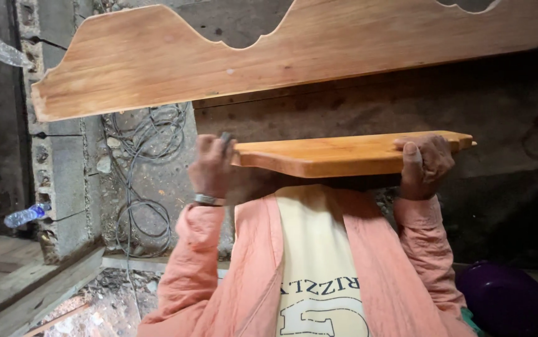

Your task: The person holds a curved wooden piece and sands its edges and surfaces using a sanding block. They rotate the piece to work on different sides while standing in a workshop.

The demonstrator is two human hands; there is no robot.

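A small orange-brown wooden board (337,155) with a shaped end is held level in front of my chest. My left hand (211,170), with a metal band at the wrist, grips its left end, and a small grey piece (225,136) sticks up by the fingers. My right hand (426,165) grips the board's right end, thumb on top. My pink sleeves and cream shirt fill the bottom of the view. Beyond the small board lies a long wooden plank (269,56) with a wavy cut edge.
Grey cables (141,187) lie coiled on rough concrete to the left. A plastic bottle (25,216) rests at far left, with another bottle (2,51) at top left. A purple rounded object (506,299) sits at bottom right. Wooden planks (13,281) lie at bottom left.
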